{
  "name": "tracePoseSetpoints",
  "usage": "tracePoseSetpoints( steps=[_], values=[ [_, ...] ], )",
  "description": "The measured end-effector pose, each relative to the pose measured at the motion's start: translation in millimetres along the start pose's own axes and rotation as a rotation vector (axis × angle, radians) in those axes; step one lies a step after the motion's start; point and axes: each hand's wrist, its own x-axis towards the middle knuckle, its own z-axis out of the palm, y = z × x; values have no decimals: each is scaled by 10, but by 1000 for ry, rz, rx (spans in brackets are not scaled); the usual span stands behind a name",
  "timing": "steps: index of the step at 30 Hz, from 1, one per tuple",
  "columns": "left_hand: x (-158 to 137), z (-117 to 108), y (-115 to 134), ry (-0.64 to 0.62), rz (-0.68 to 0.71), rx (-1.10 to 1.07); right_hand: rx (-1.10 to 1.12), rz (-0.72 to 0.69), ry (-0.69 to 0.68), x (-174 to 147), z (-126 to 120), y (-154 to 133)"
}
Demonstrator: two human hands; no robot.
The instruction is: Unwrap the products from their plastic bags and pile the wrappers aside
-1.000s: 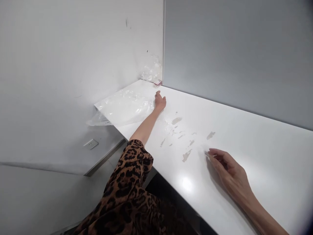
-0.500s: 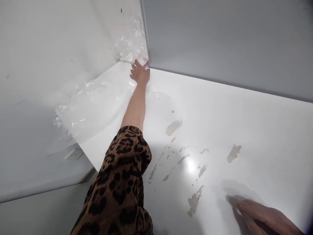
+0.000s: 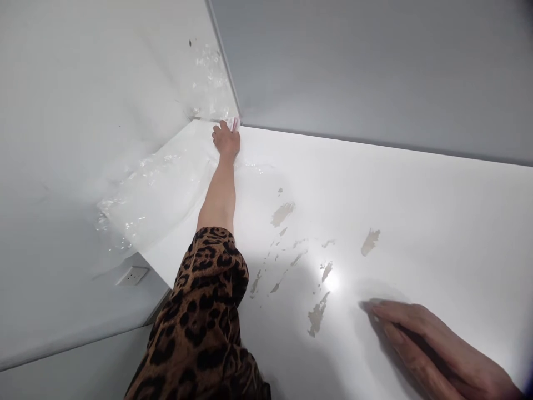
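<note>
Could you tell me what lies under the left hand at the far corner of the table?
The left hand covers a small pink-edged object in the corner of the white table; only its edge shows. Clear plastic sheeting lies beside it.

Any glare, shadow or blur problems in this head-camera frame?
Head view: a bright glare spot sits on the white table near the chipped patches; the right hand casts a soft shadow to its left; the left hand at the far corner is small and slightly soft, so the pinkish item under its fingers is unclear; the clear plastic sheet glints.
</note>
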Motion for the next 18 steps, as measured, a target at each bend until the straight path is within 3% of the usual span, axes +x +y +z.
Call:
tracePoseSetpoints(
  steps=[5, 10, 14, 18],
  values=[
    [-398, -182, -63, 7, 45, -13, 59, -84, -35, 162, -30, -148],
    [-960, -419, -22, -95, 112, -45, 100, -152, -42, 223, 21, -146],
    [-1534, -524, 148, -175, 225, -69, 131, -199, -42, 283, 37, -176],
    [-2149, -588, 430, -293, 433, -122, 148, -239, -64, 369, 51, -225]
  ],
)
